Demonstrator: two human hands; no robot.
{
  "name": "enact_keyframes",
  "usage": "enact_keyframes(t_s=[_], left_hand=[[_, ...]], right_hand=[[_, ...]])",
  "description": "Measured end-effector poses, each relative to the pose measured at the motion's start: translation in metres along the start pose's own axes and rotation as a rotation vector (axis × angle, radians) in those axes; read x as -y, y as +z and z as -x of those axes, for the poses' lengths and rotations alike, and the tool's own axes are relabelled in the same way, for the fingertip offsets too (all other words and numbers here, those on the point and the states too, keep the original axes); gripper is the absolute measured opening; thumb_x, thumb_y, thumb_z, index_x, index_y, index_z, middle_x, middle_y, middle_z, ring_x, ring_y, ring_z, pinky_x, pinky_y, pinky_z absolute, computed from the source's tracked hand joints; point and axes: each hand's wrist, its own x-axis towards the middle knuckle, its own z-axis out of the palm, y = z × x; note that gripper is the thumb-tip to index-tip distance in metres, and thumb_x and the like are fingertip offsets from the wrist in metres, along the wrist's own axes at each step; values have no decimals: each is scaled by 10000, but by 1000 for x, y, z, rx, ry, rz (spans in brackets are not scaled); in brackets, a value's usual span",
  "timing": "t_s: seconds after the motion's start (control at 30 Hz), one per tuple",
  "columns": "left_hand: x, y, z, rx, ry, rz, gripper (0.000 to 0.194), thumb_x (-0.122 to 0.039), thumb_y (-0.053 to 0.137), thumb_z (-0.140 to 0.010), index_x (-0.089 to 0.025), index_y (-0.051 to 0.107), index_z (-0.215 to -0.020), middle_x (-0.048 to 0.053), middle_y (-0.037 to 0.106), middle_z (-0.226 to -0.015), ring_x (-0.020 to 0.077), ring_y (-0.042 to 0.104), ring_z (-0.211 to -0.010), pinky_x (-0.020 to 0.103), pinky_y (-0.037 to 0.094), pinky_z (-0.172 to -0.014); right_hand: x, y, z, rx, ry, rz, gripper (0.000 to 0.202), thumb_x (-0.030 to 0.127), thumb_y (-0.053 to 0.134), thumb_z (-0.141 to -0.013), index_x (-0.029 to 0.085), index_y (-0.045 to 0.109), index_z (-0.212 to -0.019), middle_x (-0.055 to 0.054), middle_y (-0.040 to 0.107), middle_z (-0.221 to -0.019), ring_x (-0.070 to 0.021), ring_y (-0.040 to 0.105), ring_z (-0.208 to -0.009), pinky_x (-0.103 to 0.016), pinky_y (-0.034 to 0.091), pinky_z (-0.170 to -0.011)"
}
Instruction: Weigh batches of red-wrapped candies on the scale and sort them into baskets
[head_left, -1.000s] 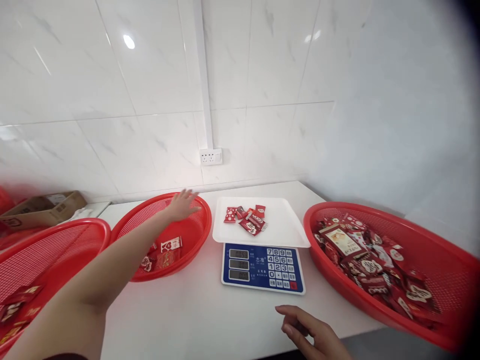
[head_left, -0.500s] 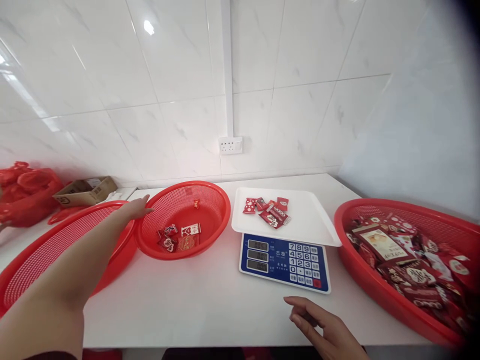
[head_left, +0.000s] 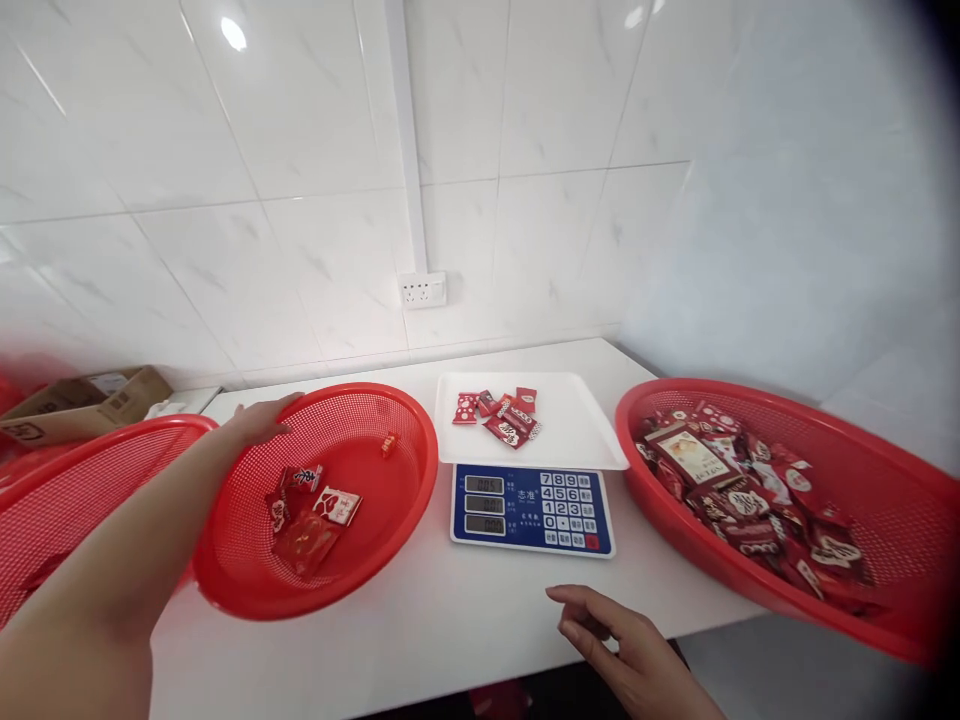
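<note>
My left hand (head_left: 264,418) is closed over the far left rim of the middle red plastic basket (head_left: 409,500); part of its grip is hidden. In that basket lie a few wrapped snacks, among them a white-and-red packet (head_left: 337,505), a larger red packet (head_left: 306,542) and a small orange-red sweet (head_left: 388,445). My right hand (head_left: 611,640) hovers over the table's front, fingers loosely bent and apart, holding nothing. Beyond it stands a digital scale (head_left: 532,510) whose white tray (head_left: 570,420) bears several small red packets (head_left: 514,422).
A large red basket (head_left: 757,395) with many wrapped snacks stands at the right. Another red basket (head_left: 161,430) is at the left, partly behind my arm. A cardboard box (head_left: 90,405) sits at the back left. A socket (head_left: 422,290) is on the tiled wall.
The middle basket has come nearer with my left hand on its rim, and the snacks inside have shifted. My view has turned to the right. My right hand keeps much the same pose.
</note>
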Motion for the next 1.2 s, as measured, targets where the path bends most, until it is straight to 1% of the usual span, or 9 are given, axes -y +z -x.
enact_keyframes(t_s=[0.13, 0.23, 0.37, 0.5, 0.63, 0.73, 0.9, 1.07, 1.2], left_hand=[[-17, 1, -15, -12, 88, 13, 644, -234, 493, -842, -307, 203, -1412, 33, 435, -1391, 256, 431, -1228, 339, 353, -958], [-26, 0, -21, -51, 72, 22, 635, -206, 447, -837, -318, 201, -1413, 47, 413, -1406, 283, 467, -1193, 358, 393, -905], [-38, -7, -22, -131, -11, 49, 629, -218, 438, -815, -193, 235, -1409, 192, 454, -1333, 371, 522, -1102, 465, 429, -828], [-73, -22, -14, -258, 34, 99, 623, -252, 395, -849, -75, 186, -1408, 248, 330, -1396, 370, 353, -1262, 492, 342, -957], [-133, -42, 36, -353, 248, 202, 624, -412, 347, -892, -202, 110, -1429, 99, 255, -1476, 241, 267, -1335, 372, 333, -1025], [-174, -45, 100, -360, 401, 429, 623, -461, 417, -860, -273, 195, -1411, 73, 351, -1437, 288, 326, -1305, 457, 369, -996], [-223, -3, 167, -392, 619, 751, 515, -377, 500, -843, -288, 355, -1330, 60, 473, -1357, 235, 401, -1271, 402, 398, -998], [-258, 59, 169, -371, 636, 895, 366, -277, 475, -860, -231, 491, -1222, 97, 572, -1246, 217, 503, -1188, 387, 451, -953], [-271, 77, 166, -307, 679, 909, 322, -278, 485, -854, -248, 555, -1167, 79, 615, -1193, 215, 544, -1142, 377, 476, -926]], right_hand=[[4, -1, 1, 11, 10, 13, 351, 444, 500, -810, 231, 658, -1039, -35, 689, -855, -184, 623, -793, -245, 492, -706], [4, -4, 4, 8, 27, 42, 357, 442, 479, -823, 227, 644, -1055, -33, 679, -854, -178, 615, -789, -236, 486, -683], [4, -14, 1, -10, 8, 81, 347, 435, 459, -844, 226, 628, -1063, -25, 674, -845, -172, 615, -783, -249, 486, -710], [15, -38, -18, -44, -85, 208, 351, 417, 438, -858, 210, 604, -1088, -48, 676, -935, -187, 619, -850, -281, 482, -760], [38, -63, -58, -116, -153, 379, 326, 370, 425, -870, 194, 591, -1089, -72, 653, -1055, -203, 599, -951, -303, 470, -784], [54, -69, -99, -178, -212, 530, 278, 308, 424, -876, 200, 592, -1070, -66, 637, -1087, -203, 588, -969, -313, 448, -801], [63, -56, -164, -232, -132, 733, 220, 295, 450, -867, 196, 610, -982, -92, 658, -1002, -248, 576, -969, -326, 427, -750], [60, -44, -188, -284, -136, 701, 235, 271, 589, -781, 188, 565, -1000, -97, 640, -1020, -257, 561, -967, -315, 422, -726], [57, -46, -181, -334, -153, 665, 249, 211, 579, -793, 186, 546, -1038, -74, 615, -1031, -191, 576, -930, -272, 414, -769]])
